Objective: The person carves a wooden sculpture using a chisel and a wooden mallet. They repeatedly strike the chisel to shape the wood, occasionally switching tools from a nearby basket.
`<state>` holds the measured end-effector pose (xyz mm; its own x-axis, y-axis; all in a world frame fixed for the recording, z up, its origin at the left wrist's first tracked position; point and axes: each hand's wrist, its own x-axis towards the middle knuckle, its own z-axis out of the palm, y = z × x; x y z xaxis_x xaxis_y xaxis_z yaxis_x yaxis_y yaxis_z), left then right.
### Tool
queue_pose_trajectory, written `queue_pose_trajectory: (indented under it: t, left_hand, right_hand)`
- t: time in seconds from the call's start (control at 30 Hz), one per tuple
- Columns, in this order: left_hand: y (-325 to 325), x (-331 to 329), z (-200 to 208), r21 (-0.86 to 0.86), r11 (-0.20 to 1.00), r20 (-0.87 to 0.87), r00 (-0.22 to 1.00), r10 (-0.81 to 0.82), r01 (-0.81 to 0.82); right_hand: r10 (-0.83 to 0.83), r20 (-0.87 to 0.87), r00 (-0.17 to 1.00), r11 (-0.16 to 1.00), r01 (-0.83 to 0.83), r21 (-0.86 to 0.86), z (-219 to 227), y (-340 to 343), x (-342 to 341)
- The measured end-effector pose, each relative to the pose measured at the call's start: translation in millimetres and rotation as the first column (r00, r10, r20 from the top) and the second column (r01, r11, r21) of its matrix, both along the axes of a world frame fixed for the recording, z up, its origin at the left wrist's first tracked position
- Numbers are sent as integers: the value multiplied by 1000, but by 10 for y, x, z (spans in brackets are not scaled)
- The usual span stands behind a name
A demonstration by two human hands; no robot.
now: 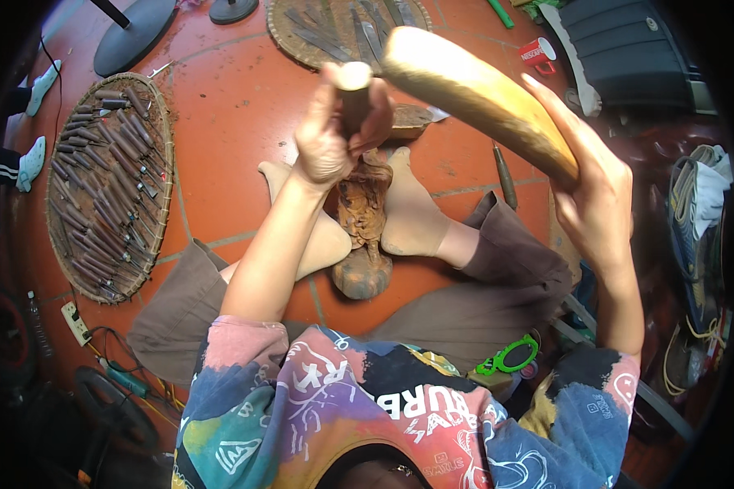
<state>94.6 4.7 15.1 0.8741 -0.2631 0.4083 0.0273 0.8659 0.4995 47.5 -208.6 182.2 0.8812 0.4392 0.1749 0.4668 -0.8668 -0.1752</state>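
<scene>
My left hand (328, 130) is wrapped round the dark wooden handle of a chisel (354, 80), its pale round end pointing up toward me. The chisel's blade is hidden below the hand. In my right hand (599, 183) is a thick wooden mallet (473, 94), raised with its broad end tilted toward the chisel's top but apart from it. One finger stretches along the mallet. Beneath my left hand lies a carved wooden figure (362, 213), with a rounded dark end toward me. My two socked feet (416, 204) press against its sides.
A woven tray (165, 208) of several chisels lies at left, another tray (281, 47) with flat blades at the far side. A wood block (409, 122), a loose tool (504, 175) and a red cup (538, 54) are on the tiled floor. A power strip (75, 323) with cords lies lower left.
</scene>
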Motion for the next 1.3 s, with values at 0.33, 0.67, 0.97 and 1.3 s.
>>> queue_pose_trajectory:
  t: [0.33,0.67,0.97,1.3]
  left_hand:
    - [1123,-432,445,500,840,-285,876,389,-210]
    - [589,-1262,209,913,212,-405,723,559,347]
    - [236,-1289,224,848,513,-389,812,435,132]
    - [2799,-1072,-37,970,156,-83,348,934,-188]
  right_hand:
    - [184,-916,357,-135,932,336,-1129,-643,-593]
    - [435,-842,320,-267,939,219,-1809,-859,-663]
    - [522,-799,299,-258,948,186,-1965,-1006,-669]
    - [607,-726,323,-295,940,172,-1928,-1019,-692]
